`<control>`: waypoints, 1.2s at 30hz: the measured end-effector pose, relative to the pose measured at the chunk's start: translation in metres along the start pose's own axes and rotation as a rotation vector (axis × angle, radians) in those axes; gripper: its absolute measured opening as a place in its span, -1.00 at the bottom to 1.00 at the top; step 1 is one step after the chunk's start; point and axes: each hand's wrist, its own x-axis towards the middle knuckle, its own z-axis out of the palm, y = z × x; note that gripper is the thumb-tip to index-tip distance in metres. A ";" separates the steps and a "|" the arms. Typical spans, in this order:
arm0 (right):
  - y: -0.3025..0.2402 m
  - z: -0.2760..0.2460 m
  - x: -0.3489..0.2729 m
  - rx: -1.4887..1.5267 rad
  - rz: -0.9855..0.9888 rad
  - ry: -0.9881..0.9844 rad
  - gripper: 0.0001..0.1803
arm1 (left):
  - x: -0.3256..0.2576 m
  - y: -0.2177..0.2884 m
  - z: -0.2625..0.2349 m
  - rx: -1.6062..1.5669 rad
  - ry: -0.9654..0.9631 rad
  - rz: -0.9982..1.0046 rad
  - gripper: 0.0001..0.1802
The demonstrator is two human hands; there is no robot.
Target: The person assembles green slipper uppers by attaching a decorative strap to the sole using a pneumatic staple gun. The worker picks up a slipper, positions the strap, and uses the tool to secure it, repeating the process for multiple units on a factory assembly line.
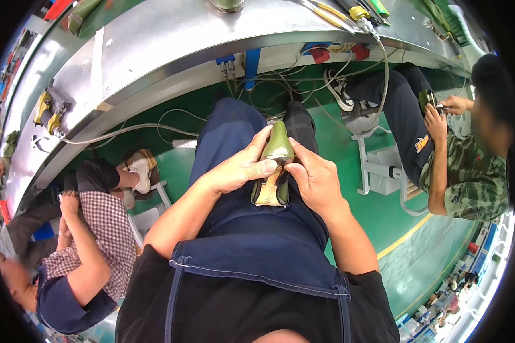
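Over my lap I hold a green shoe [278,142] between both hands, its pointed toe facing away from me. The heel end shows a tan inner surface with a dark patch near the middle. My left hand [241,167] wraps its left side, with the thumb lying across the shoe's opening. On the other side my right hand [319,178] grips it, thumb pressed at the edge of the opening. The two thumb tips are close together. The fingers beneath the shoe are mostly hidden.
A metal workbench [171,43] curves ahead, holding pliers [332,17], a yellow air tool [359,12] and another yellow tool [47,111]. A hose [131,130] hangs below it. Seated co-workers flank me; the right one handles a dark green shoe [424,100].
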 end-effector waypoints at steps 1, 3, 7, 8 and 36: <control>0.002 0.000 0.000 0.019 -0.004 0.001 -0.47 | 0.000 0.003 0.000 0.026 -0.003 0.006 0.40; 0.005 0.000 -0.002 0.058 -0.009 0.001 -0.46 | -0.001 0.007 -0.001 0.075 -0.007 0.014 0.37; 0.001 -0.003 0.000 0.050 -0.001 -0.033 -0.46 | -0.001 0.004 0.001 0.070 0.015 0.100 0.25; 0.000 -0.004 -0.001 0.044 -0.007 -0.034 -0.46 | -0.002 0.004 0.003 0.075 0.024 0.106 0.24; -0.019 0.013 -0.020 0.390 -0.072 -0.174 0.19 | -0.033 -0.047 0.048 0.477 0.192 0.385 0.34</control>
